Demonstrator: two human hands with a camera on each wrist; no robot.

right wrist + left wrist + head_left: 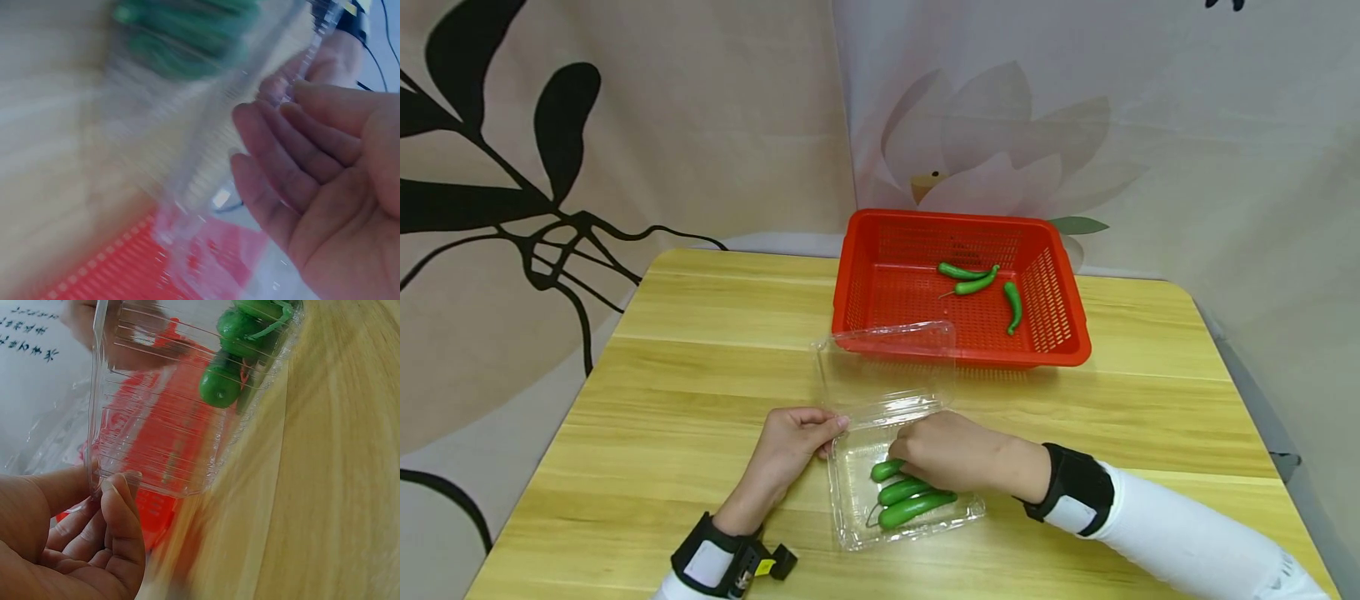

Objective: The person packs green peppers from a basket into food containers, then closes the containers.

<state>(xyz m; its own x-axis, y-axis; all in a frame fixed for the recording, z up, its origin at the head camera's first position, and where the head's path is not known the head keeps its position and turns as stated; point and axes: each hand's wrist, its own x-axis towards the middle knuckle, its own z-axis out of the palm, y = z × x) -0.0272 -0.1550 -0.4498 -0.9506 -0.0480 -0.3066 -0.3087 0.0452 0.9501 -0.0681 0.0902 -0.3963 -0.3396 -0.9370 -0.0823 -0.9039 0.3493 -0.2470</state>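
Note:
A clear plastic clamshell box [857, 533] lies with its lid [887, 367] raised toward the red basket. Several green chili peppers [917, 509] lie side by side in its base; in the left wrist view, pepper ends [220, 387] show through the wall. My left hand [793, 442] pinches the box's left edge near the hinge between thumb and fingers. Over the base, my right hand [951, 450] partly covers the peppers. The right wrist view shows that hand [331, 181] with loosely bent fingers and nothing in its palm; the peppers [187, 37] there are blurred.
Behind the box stands a red plastic basket [1066, 354] with three green chili peppers [1013, 307] inside. The box lid overlaps its front rim. All of it rests on a wooden table [700, 350] before a printed cloth backdrop [737, 125].

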